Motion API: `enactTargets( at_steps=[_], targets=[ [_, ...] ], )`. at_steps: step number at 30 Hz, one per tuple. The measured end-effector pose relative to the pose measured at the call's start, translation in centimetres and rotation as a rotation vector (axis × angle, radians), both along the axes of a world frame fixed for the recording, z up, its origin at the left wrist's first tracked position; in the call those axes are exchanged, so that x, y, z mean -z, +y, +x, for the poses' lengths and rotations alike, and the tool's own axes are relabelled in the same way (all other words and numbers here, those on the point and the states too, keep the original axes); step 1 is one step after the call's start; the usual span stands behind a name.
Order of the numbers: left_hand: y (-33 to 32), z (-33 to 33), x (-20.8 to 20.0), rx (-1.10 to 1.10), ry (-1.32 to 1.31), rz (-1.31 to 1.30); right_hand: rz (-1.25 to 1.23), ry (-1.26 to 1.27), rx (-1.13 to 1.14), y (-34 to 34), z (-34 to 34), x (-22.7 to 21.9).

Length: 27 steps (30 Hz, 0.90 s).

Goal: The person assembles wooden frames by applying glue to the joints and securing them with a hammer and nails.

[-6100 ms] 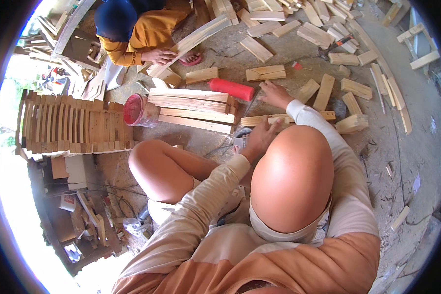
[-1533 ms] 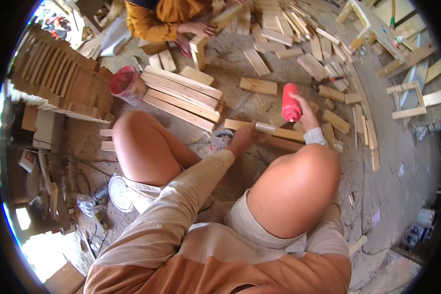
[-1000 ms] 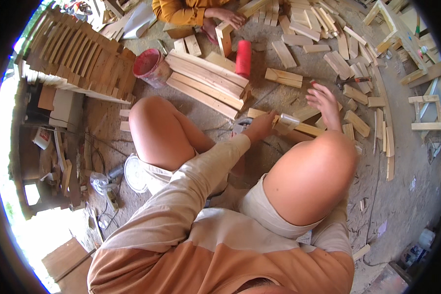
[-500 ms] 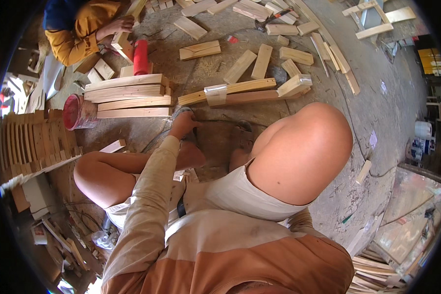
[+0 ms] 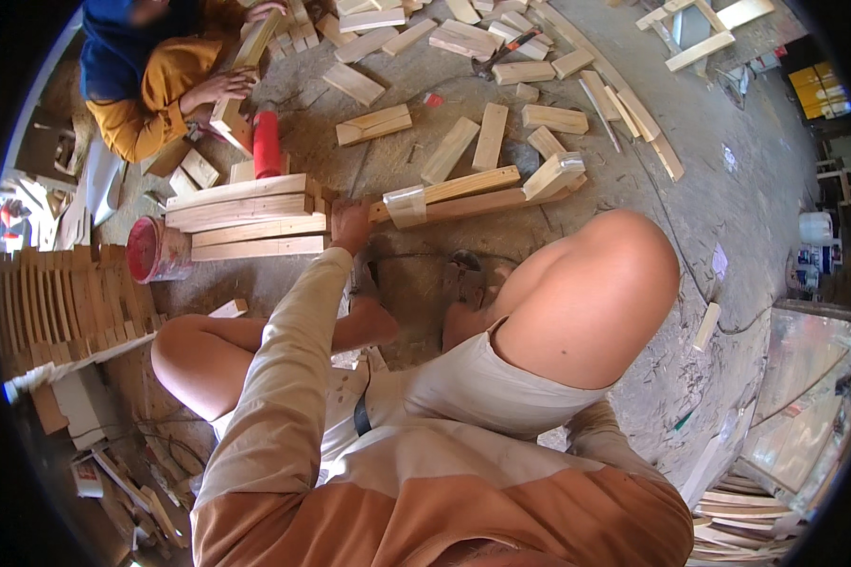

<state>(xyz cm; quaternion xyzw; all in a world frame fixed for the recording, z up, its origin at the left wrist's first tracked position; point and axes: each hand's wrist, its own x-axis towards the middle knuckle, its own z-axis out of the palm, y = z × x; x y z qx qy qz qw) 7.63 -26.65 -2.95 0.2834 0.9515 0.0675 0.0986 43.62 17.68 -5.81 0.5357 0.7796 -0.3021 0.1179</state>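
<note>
The person's left hand (image 5: 352, 225) reaches forward and stands at the left end of a pale wooden strip (image 5: 473, 183), close against the end of a stack of planks (image 5: 246, 203); its fingers are turned away from the camera, so I cannot tell if they grasp the wood or only touch it. The right hand is out of sight, only the right sleeve (image 5: 600, 430) goes down behind the raised thigh, and therefore its state I cannot tell. The pale strip lies on the floor (image 5: 709, 113) in front of the person, with a shiny clear band (image 5: 406, 207) across it near the left hand, and a brown strip (image 5: 482, 205) runs along its near side. At the right end rests a short block (image 5: 553, 178), which has clear film at its tip. Just behind the plank stack there is a red bottle (image 5: 267, 144), and to its left a bucket (image 5: 173, 253) with red stains. Farther, a co-worker in mustard sleeves puts one hand (image 5: 219, 88) on a board (image 5: 246, 57). Among the scattered wood pieces (image 5: 373, 125) lies a tool with an orange and black handle (image 5: 511, 49). As for labels, a white container (image 5: 87, 479) at the lower left carries a red patch, and blue and white containers (image 5: 808, 269) at the right edge seem printed, but the lettering is too small to read. A yellow object (image 5: 818, 90) above them bears pale marks, also unreadable.
</note>
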Motion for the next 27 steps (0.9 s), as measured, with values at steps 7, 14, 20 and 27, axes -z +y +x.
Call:
enactTargets(
  at_steps=[7,14,20,27],
  targets=[
    [0.0,-6.0,-8.6,0.246,-0.144,0.0,0.105,-0.038,-0.179,1.1,-1.9,-3.9],
    [1.3,-15.2,-25.2,0.32,-0.373,-0.039,0.307,0.136,-0.552,1.1,-10.3,-19.8],
    [-3.1,-15.0,-41.5,0.468,-0.217,-0.037,0.261,0.458,-0.793,1.1,-18.4,-42.0],
    [0.4,-5.9,-47.9,0.583,0.409,0.42,-0.456,0.604,-0.677,-11.3,-22.1,-47.2]
  ],
)
